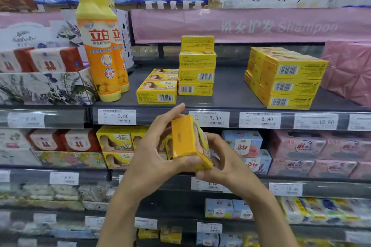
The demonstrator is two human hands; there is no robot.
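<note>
A yellow soap box (185,140) is held between both hands in front of the shelf edge, tilted with one narrow side facing me. My left hand (154,152) grips it from the left, fingers over its top and thumb under its lower corner. My right hand (220,158) holds it from the right and below, fingers curled behind it. On the dark shelf (228,90) above lie three flat matching boxes (158,88), a stack of several boxes (196,66) behind them, and a bigger block of boxes (285,78) at the right.
Two orange detergent bottles (102,46) stand at the shelf's left end beside red-and-white soap packs (46,60). Pink packs (349,70) fill the right end. Price tags (208,118) line the shelf edge. Lower shelves hold more yellow, blue and pink boxes.
</note>
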